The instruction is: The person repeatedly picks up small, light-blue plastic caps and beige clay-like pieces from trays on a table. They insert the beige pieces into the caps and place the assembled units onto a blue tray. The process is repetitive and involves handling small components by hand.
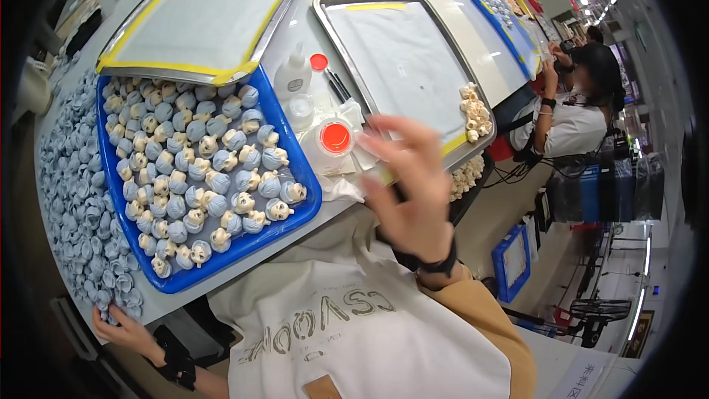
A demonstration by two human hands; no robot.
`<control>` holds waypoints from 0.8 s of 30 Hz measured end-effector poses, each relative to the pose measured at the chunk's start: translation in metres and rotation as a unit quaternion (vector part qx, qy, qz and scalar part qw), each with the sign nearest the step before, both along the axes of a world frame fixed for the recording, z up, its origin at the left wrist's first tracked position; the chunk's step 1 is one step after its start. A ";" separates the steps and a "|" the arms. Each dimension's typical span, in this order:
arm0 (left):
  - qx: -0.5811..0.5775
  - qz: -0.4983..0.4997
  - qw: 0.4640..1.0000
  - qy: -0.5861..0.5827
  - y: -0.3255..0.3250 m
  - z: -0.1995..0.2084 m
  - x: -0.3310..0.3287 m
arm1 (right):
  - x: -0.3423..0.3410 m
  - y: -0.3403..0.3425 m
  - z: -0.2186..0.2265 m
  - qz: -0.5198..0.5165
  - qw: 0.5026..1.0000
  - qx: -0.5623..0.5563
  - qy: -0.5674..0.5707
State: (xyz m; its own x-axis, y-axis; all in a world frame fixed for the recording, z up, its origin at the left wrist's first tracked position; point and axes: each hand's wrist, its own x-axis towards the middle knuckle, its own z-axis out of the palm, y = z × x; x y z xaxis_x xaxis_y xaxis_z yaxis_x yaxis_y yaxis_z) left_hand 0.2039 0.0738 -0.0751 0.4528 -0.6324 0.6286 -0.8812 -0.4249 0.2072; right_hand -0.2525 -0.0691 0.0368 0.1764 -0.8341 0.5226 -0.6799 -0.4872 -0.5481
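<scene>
My left hand [125, 332] is at the lower edge of a heap of blue-grey cupped hair pieces [77, 199]. Its fingers are closed around one of these pieces at the table's corner. My right hand [413, 196], blurred by motion, hovers beside a small jar of red paste [336, 137]. Its thumb and fingers are apart, and I see nothing between them. Between the hands lies a blue tray [314, 188] full of small doll heads [214, 181] with pale faces and blue-grey hair. Some faces point up, others sideways.
A metal tray [347, 37] with white lining holds a cluster of cream pieces [476, 114] at its near right corner. Another lined, yellow-taped tray [207, 18] overlaps the blue tray's far end. A squeeze bottle [294, 74] and pens [340, 86] stand between. A co-worker [572, 114] sits at right.
</scene>
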 end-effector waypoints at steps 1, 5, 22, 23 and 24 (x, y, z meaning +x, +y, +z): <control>-0.004 0.001 1.000 0.005 -0.001 0.001 -0.001 | -0.019 0.000 0.000 -0.090 0.996 -0.019 0.011; -0.007 0.024 0.999 0.029 -0.002 0.006 -0.003 | -0.119 -0.006 -0.006 -0.396 0.918 -0.007 0.021; -0.105 0.022 0.994 0.016 -0.016 0.032 -0.019 | -0.144 -0.005 -0.040 -0.326 0.939 0.040 0.105; -0.124 0.020 0.992 0.029 -0.017 0.032 -0.018 | -0.135 -0.004 -0.038 -0.308 0.948 0.041 0.069; -0.145 0.017 0.988 0.045 -0.018 0.032 -0.019 | -0.128 -0.004 -0.035 -0.292 0.955 0.040 0.036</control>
State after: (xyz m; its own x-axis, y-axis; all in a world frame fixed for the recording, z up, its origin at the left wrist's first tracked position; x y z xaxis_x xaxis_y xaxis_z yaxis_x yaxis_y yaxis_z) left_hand 0.1851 0.0562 -0.0430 0.5331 -0.4154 0.7370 -0.8398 -0.3654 0.4016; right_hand -0.3809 -0.0731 0.0020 -0.2981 -0.8383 0.4566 -0.8599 0.0281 -0.5097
